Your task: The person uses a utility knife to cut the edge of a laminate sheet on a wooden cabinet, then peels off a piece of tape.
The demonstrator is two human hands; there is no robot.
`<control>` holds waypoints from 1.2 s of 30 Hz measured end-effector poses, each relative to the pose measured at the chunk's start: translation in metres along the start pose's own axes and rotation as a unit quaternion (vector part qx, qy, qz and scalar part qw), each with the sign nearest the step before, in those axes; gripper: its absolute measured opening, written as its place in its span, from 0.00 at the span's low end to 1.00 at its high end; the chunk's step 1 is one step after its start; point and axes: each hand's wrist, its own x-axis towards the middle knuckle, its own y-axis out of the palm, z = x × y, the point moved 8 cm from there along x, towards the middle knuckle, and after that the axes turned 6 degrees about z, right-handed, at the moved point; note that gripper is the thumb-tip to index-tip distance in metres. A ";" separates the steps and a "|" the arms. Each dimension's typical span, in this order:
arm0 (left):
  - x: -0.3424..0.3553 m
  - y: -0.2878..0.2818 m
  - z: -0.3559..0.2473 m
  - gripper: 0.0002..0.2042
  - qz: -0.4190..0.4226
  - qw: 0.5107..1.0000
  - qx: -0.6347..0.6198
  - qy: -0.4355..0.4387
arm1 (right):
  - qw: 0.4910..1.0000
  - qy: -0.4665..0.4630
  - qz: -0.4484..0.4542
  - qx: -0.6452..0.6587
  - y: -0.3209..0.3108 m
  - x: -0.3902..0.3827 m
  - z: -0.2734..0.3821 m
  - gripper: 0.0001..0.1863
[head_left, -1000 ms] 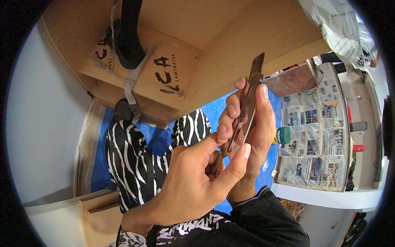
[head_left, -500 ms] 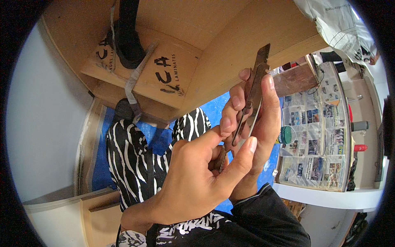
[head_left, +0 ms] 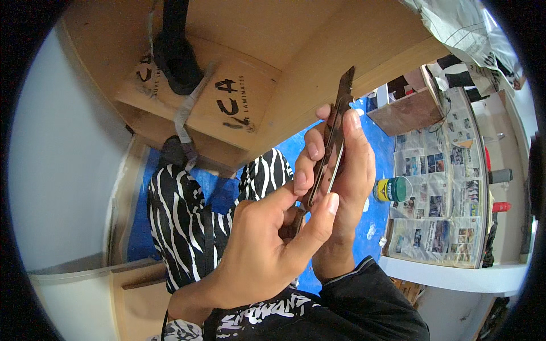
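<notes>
A metal utility knife (head_left: 333,136) with a dark, slanted blade at its upper end stands steeply tilted in front of me. My right hand (head_left: 352,165) holds it, thumb on one side and curled fingertips on the other. My left hand (head_left: 261,238) is closed at the knife's lower end, its index finger and thumb close to the right fingers. A thin brown strip shows between the left fingers; whether it belongs to the knife I cannot tell.
An open wooden cabinet (head_left: 318,74) stands ahead, a black-socked foot (head_left: 179,65) inside. Blue sheeting (head_left: 284,148) covers the floor. At right are a yellow-and-green tub (head_left: 392,189), a newspaper-covered board (head_left: 432,170), a brown wooden box (head_left: 406,113) and a red bottle (head_left: 500,207).
Both hands have shifted slightly left with the knife, which has turned more edge-on. The yellow-and-green tub now shows fully beside my right hand.
</notes>
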 end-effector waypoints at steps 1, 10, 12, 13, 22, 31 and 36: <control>0.000 0.000 0.000 0.15 0.003 1.000 0.000 -0.006 | 1.000 -0.004 -0.001 -0.005 0.001 0.000 0.001 0.20; 0.003 0.004 -0.004 0.17 0.017 0.997 -0.047 -0.062 | 0.996 -0.036 -0.049 -0.059 0.005 0.005 0.006 0.22; 0.005 0.006 -0.010 0.17 0.022 0.997 -0.052 -0.059 | 0.997 -0.048 -0.028 -0.052 0.004 0.007 0.012 0.21; 0.005 0.006 -0.012 0.17 0.022 0.997 -0.049 -0.054 | 0.997 -0.054 -0.017 -0.049 0.005 0.008 0.014 0.20; 0.011 0.007 -0.024 0.15 0.024 0.999 -0.034 -0.008 | 0.996 -0.076 -0.018 -0.038 0.011 0.011 0.024 0.22; 0.005 0.008 -0.022 0.15 0.022 0.998 -0.054 -0.037 | 0.996 -0.074 -0.008 -0.046 0.014 0.006 0.025 0.22; 0.007 0.009 -0.025 0.14 0.024 0.997 -0.060 -0.031 | 0.995 -0.082 -0.017 -0.046 0.014 0.007 0.028 0.22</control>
